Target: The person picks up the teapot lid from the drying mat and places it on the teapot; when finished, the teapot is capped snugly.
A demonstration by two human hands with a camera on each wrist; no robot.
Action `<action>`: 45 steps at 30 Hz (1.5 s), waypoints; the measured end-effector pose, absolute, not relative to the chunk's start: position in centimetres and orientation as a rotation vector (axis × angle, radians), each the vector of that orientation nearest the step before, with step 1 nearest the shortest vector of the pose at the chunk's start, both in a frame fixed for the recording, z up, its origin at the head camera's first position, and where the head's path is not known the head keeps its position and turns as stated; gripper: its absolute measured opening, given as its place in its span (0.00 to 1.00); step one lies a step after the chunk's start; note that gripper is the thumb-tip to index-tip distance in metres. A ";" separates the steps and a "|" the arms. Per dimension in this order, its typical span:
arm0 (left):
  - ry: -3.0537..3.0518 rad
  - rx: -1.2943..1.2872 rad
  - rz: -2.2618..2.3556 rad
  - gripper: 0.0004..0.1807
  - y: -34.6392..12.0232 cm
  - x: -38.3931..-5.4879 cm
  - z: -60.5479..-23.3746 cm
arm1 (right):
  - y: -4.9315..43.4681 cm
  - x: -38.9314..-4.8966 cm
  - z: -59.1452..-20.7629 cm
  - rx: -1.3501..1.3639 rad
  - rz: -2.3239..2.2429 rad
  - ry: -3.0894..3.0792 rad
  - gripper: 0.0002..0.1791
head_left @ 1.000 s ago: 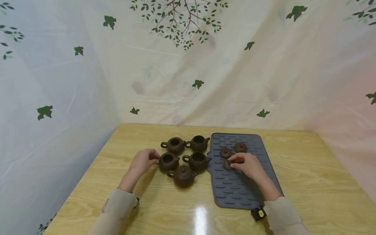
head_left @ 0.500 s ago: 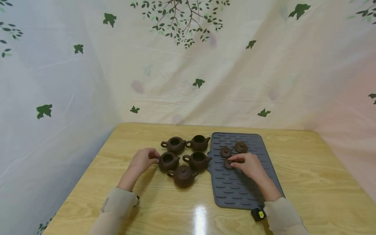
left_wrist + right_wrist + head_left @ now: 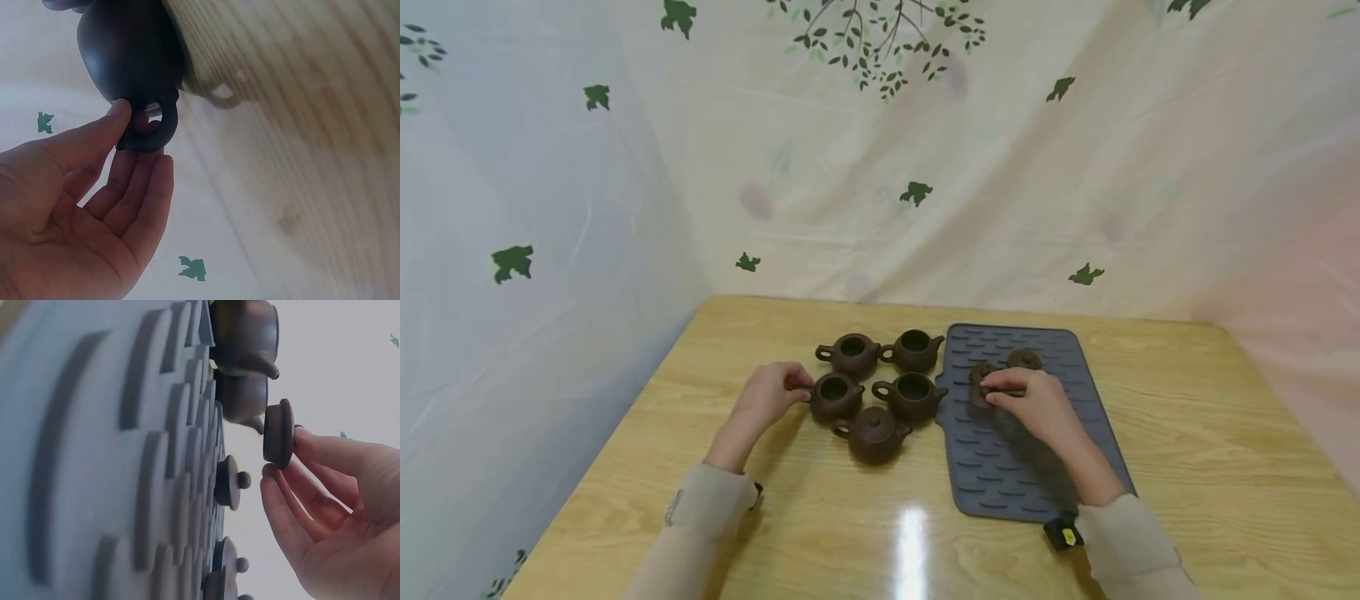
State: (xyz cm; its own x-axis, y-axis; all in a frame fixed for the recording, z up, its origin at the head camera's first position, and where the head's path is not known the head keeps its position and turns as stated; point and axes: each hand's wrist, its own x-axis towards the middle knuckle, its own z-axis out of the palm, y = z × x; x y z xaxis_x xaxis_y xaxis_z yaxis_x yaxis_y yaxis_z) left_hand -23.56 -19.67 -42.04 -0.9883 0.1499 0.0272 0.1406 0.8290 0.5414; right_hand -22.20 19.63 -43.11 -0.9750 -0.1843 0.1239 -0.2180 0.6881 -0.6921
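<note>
One dark brown, clay-looking, disc-shaped lid (image 3: 279,434) is pinched in the tips of the right hand (image 3: 1033,402), lifted just off a grey, ridged, rubbery-looking mat (image 3: 1022,467), its underside towards it. The small knob lies at those fingertips (I cannot tell which digit bears on it). Nearest to them in the right wrist view, a similar lid (image 3: 227,481) sits alone on the mat; two more lids (image 3: 227,555) stand close together farther from the tips.

The left hand (image 3: 769,392) pinches the loop handle (image 3: 165,128) of a dark brown, round, lidless clay-looking teapot (image 3: 835,400), thumb on one side and the other fingers on the other. That pot stands upright on the yellowish wood-grain table (image 3: 820,533), spout turned away from the left fingers.

Past those fingers are two more open teapots (image 3: 853,358); a third open pot (image 3: 913,400) is farther to their right, by the mat. A lidded teapot (image 3: 876,437) stands to their right too, nearer the person. Behind the right fingers, at the beige cuff (image 3: 1120,529), is a small black box (image 3: 1063,534) marked yellow.
</note>
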 end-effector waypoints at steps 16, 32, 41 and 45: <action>2.960 0.220 0.885 0.03 -19.5 -23.3 -41.1 | 16.7 -22.1 -40.6 0.445 1.315 -2.832 0.13; 2.951 0.216 0.873 0.03 -19.6 -23.6 -40.9 | 11.8 -22.6 -39.4 0.505 1.355 -2.834 0.11; 2.953 0.218 0.875 0.03 -19.6 -23.8 -41.0 | 7.8 -23.4 -39.4 0.551 1.396 -2.826 0.10; 2.952 0.212 0.871 0.03 -19.7 -23.8 -41.1 | 6.0 -23.8 -39.6 0.558 1.417 -2.833 0.09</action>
State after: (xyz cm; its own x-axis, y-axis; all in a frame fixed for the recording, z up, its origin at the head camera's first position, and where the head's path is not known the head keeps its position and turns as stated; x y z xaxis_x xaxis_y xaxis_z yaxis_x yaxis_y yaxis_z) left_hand -23.85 -19.67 -41.13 -0.9889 0.1475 -0.0155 0.1154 0.8312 0.5439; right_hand -23.82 6.05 -39.62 -0.9370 -0.3382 0.0871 -0.2725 0.5522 -0.7879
